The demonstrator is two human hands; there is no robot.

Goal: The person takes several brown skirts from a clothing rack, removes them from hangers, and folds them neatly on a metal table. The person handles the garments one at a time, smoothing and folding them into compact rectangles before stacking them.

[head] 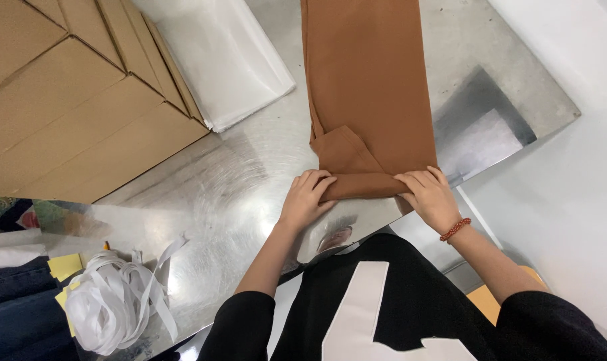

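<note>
Steel table (236,194), both hands (370,194) pinching brown garment (367,80) hem; garment top cut off, fingertips tucked under

Rust-brown folded cloth (370,87), silver metal table (236,194), tan cardboard boxes (69,100), white straps (116,301), red bead bracelet (455,229)
</note>
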